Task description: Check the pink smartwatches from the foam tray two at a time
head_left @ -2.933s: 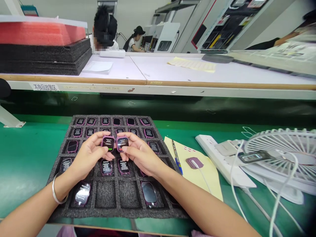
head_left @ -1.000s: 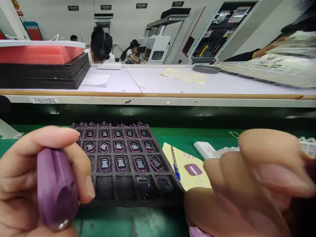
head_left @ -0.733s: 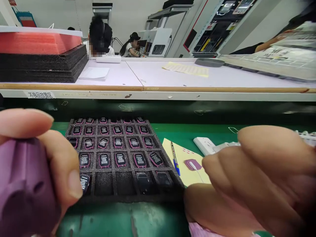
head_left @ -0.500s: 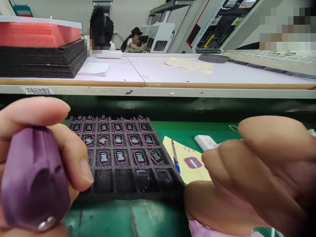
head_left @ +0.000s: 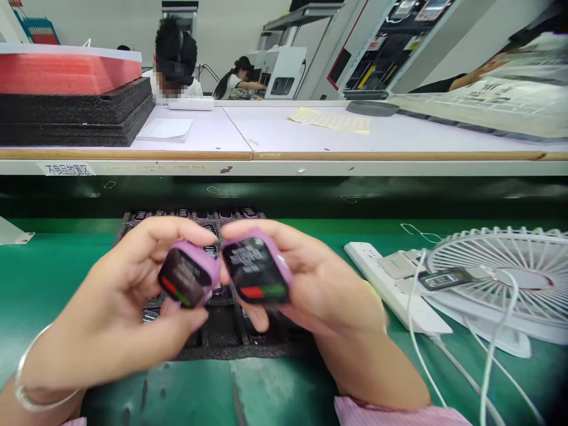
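Note:
My left hand [head_left: 119, 296] grips a purple watch body [head_left: 189, 277] between thumb and fingers, its lit screen showing text with a red and a green bar. My right hand [head_left: 323, 290] holds a second purple watch body [head_left: 255, 269], screen up, with the same red and green bars. The two watches sit side by side, almost touching, above a black foam tray [head_left: 231, 343]. Several more purple watches lie in the tray's far cells [head_left: 222, 213]; my hands hide most of the tray.
A white power strip [head_left: 377, 275] and a white fan [head_left: 501, 278] with cables lie at the right on the green belt. A raised white shelf [head_left: 284, 160] runs across behind, with black and red foam stacks [head_left: 75, 100] at left. People sit at the far benches.
Both hands have dropped from right in front of the camera to just above the tray. The watches are turned so both screens face up and sit close together.

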Motion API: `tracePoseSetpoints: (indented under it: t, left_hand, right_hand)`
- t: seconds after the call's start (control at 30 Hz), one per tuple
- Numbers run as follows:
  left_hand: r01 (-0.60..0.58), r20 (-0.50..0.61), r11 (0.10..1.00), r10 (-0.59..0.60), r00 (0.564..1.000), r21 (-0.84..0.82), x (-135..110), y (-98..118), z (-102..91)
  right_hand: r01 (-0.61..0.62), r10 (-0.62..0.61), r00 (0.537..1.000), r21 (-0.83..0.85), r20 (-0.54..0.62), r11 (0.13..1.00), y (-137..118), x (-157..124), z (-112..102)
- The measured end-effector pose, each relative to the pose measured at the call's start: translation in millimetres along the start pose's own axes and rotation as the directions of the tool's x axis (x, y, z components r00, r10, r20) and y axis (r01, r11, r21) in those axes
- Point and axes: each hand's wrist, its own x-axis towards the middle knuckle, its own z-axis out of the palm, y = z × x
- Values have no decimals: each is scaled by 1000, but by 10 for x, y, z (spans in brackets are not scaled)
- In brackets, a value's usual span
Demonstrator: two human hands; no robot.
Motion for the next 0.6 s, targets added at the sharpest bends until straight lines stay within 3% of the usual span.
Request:
tracePoseSetpoints:
  t: [0.13,0.3,0.6]
  left_hand:
    - [-106,-114,973,132,985,206,444,-271,21]
    - [-33,-147,992,51,988,122,687,-600,-124]
    - [51,-174,998,-58,983,-44,641,-484,-94]
  right_hand:
    - [-72,90,994,255,-61,964,274,391,-295]
    - [-106,176,971,373,-160,922,521,580,-476]
    - [-40,96,979,292,-180,956,481,533,-434]
